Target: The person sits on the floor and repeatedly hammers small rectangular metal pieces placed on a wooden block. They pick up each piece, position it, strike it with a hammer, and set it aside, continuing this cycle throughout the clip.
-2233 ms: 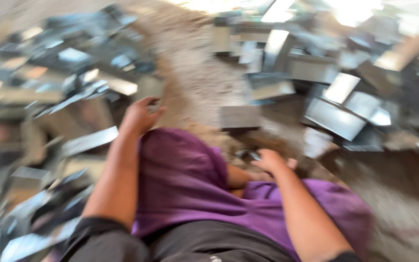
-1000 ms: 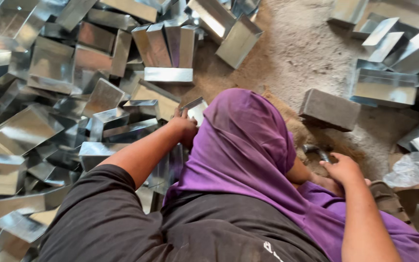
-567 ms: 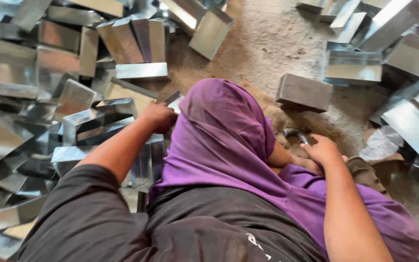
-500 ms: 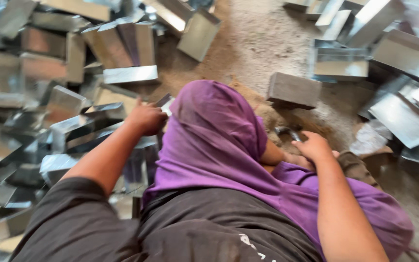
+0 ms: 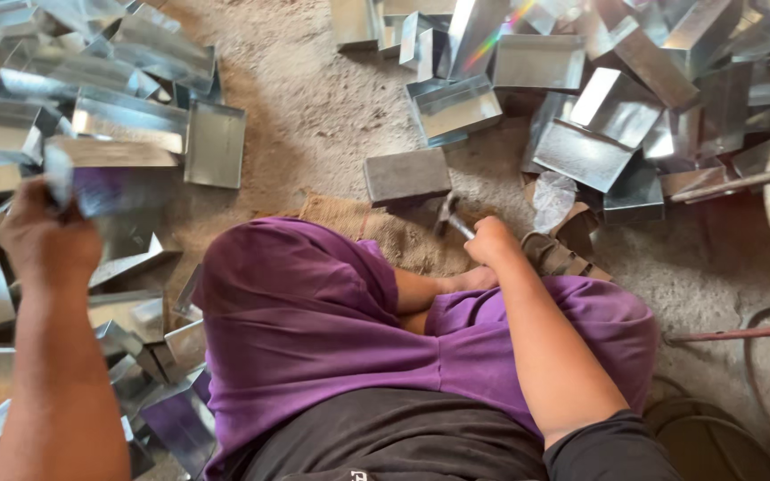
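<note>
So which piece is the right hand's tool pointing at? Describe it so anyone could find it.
Start at the bare sandy floor between the two heaps of shiny sheet-metal trays. Just beyond the right hand and its small hammer lies a dull grey rectangular metal block. It is solid, matte and alone; the neighbours are bright, hollow and piled.

A bent, shiny galvanized sheet-metal tray piece [image 5: 109, 183] is lifted off the heap, tilted, pinched at its edge between the fingers [image 5: 42, 191]. A small metal-headed hammer [image 5: 450, 216] pokes out just beyond the other fingers [image 5: 483, 240], its handle gripped.
</note>
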